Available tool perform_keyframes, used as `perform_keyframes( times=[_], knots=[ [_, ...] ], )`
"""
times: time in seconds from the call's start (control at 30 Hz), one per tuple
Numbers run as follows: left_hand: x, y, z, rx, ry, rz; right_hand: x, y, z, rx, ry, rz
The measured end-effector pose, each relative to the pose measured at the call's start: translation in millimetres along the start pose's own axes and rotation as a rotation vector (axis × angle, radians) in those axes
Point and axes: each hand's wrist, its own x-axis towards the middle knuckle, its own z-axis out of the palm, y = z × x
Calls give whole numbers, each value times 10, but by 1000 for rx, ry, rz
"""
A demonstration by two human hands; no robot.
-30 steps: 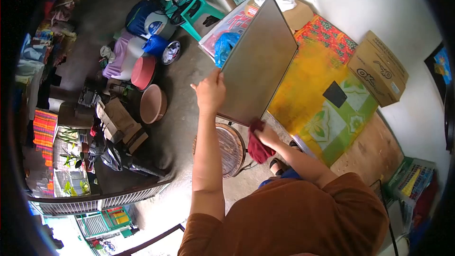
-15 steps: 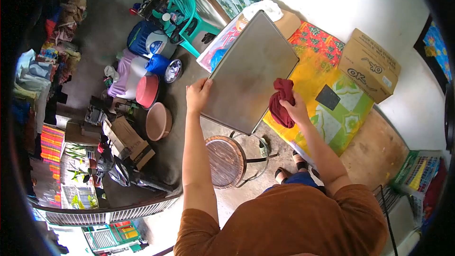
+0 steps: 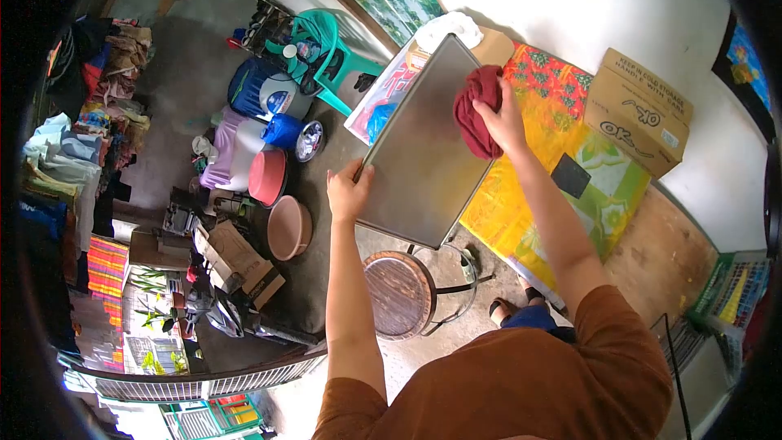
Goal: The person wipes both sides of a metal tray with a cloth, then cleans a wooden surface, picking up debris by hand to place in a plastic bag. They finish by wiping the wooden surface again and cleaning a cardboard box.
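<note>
A large grey rectangular tray point(image 3: 428, 167) with a thin raised rim is held up at a tilt in front of me. My left hand point(image 3: 350, 189) is closed on its left edge, thumb over the face. Bunched in my right hand point(image 3: 503, 121) is a dark red cloth point(image 3: 475, 118), which lies against the upper right part of the tray. The fingers behind the cloth are partly hidden. Below the tray's lower corner stands a round wooden stool point(image 3: 397, 293) with a metal frame.
To the right is a table with a yellow patterned cover point(image 3: 521, 187), holding a dark square point(image 3: 570, 175) and a cardboard box point(image 3: 639, 114). Basins point(image 3: 290, 228), a green chair point(image 3: 346, 85) and an open carton point(image 3: 236, 261) stand on the left. Clothes point(image 3: 69, 155) hang far left.
My right hand has moved the red cloth up from the tray's lower right edge onto its upper right face. The left hand keeps its hold; the view has shifted slightly.
</note>
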Motion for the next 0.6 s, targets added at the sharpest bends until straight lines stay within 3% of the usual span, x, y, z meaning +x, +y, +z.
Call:
perform_keyframes(
  times=[0.1, 0.2, 0.33, 0.6],
  knots=[
    [-51, 136, -12, 48, 23, 36, 391, -90, 109, 93, -20, 178],
    [-84, 341, -32, 77, 44, 103, 735, -35, 198, -226, -21, 52],
    [-130, 438, -40, 55, 98, 163, 878, -273, 150, -360, -118, 186],
    [-133, 515, -75, -20, 107, 208, 11, -772, 533, -349, -115, -113]
  ],
)
